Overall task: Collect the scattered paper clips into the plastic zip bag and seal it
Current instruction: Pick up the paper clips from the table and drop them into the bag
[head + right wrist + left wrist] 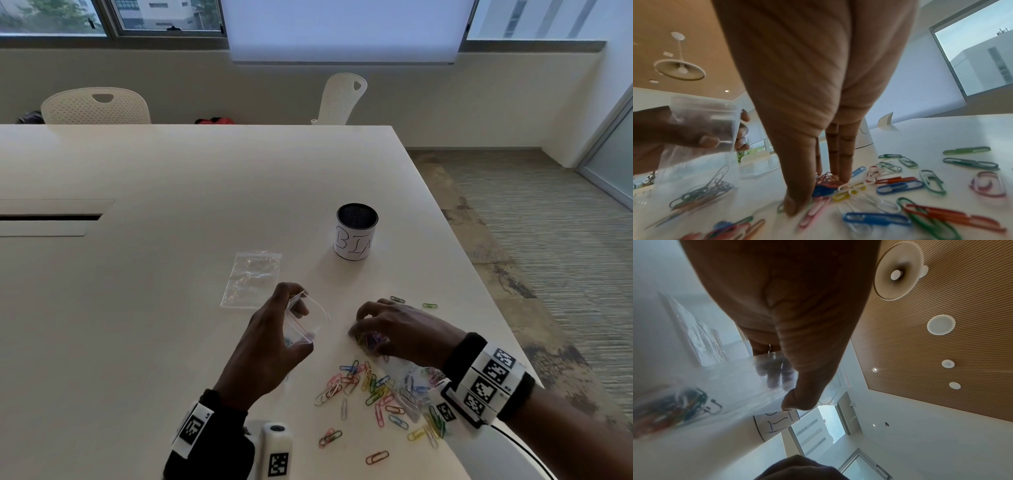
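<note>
My left hand (294, 320) holds a small clear zip bag (317, 318) just above the white table (171, 171), mouth open and turned towards the right hand. A few paper clips (670, 408) lie in the bag's bottom (702, 190). To its right, my right hand (368, 337) points fingers down onto the table. Thumb and fingertips (844, 175) close round a small bunch of red and blue clips (826, 181). A loose pile of coloured paper clips (380, 390) spreads on the table below and right of that hand.
A second clear zip bag (251, 279) lies flat behind the left hand. A black mesh cup with a white "BIN" label (356, 236) stands further back. Two stray clips (430, 305) lie near the table's right edge. White chairs (96, 106) stand beyond the table.
</note>
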Demonstrator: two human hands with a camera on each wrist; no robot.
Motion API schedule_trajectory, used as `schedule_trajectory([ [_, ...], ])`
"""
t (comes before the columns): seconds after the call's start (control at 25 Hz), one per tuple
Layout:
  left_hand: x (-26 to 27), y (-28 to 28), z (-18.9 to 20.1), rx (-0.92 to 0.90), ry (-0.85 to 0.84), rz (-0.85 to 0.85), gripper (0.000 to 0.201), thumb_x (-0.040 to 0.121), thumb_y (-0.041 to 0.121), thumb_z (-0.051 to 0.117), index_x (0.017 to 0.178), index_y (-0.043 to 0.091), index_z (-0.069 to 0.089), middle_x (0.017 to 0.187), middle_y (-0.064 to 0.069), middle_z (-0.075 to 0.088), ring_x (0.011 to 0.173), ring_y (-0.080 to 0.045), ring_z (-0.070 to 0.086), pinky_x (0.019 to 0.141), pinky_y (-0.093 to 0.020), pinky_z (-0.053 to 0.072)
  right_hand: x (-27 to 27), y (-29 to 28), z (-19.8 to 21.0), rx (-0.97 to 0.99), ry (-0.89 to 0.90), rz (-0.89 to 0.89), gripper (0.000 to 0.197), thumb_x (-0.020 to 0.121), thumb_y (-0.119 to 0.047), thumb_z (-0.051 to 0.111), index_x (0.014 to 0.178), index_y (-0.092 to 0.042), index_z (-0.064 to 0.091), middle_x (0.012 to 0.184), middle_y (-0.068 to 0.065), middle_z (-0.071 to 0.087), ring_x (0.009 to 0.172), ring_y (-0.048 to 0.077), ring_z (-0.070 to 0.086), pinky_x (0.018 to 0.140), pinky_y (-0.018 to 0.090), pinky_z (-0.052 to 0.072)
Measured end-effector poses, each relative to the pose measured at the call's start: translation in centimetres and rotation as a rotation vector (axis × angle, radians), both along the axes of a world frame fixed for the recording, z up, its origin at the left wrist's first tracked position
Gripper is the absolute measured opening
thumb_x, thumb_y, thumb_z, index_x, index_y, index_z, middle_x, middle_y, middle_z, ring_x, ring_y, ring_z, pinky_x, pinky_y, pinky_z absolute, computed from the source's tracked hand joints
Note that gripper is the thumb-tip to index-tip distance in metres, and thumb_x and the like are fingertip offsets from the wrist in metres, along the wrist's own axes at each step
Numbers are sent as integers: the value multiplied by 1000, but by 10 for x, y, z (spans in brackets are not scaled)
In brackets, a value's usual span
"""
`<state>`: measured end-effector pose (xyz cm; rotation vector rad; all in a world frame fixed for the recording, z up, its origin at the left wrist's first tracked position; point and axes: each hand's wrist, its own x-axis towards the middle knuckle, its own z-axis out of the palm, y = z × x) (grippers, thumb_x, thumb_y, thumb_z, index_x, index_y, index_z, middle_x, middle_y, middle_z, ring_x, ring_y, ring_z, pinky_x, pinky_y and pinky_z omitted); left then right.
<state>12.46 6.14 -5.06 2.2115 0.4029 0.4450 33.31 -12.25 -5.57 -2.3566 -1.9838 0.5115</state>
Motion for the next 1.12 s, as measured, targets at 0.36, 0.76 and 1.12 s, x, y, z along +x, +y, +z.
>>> schedule_trajectory([
  [0.36,-1,-1,1,12,8,-2,65,80,10,84,126,35,46,107,16,61,106,-7,63,81,-11,51,-17,1,-12,132,-81,40,17,105,-21,55,111,-21,70,109,-3,66,94,9,63,80,24,57],
  [0.76,0,-4,0,12,15,-6,65,80,10,84,125,37,45,108,19,61,109,-2,62,80,-7,51,8,-9,-2,294,336,-436,16,84,-13,84,100,-16,82,93,-4,80,80,9,76,77,22,62],
  [1.12,7,-11,-2,37,36,-20,62,81,15,84,123,36,44,108,21,59,110,2,59,83,-10,48,-24,-3,64,532,1060,-601,23,83,-3,79,106,0,78,94,12,82,91,27,79,85,29,63],
])
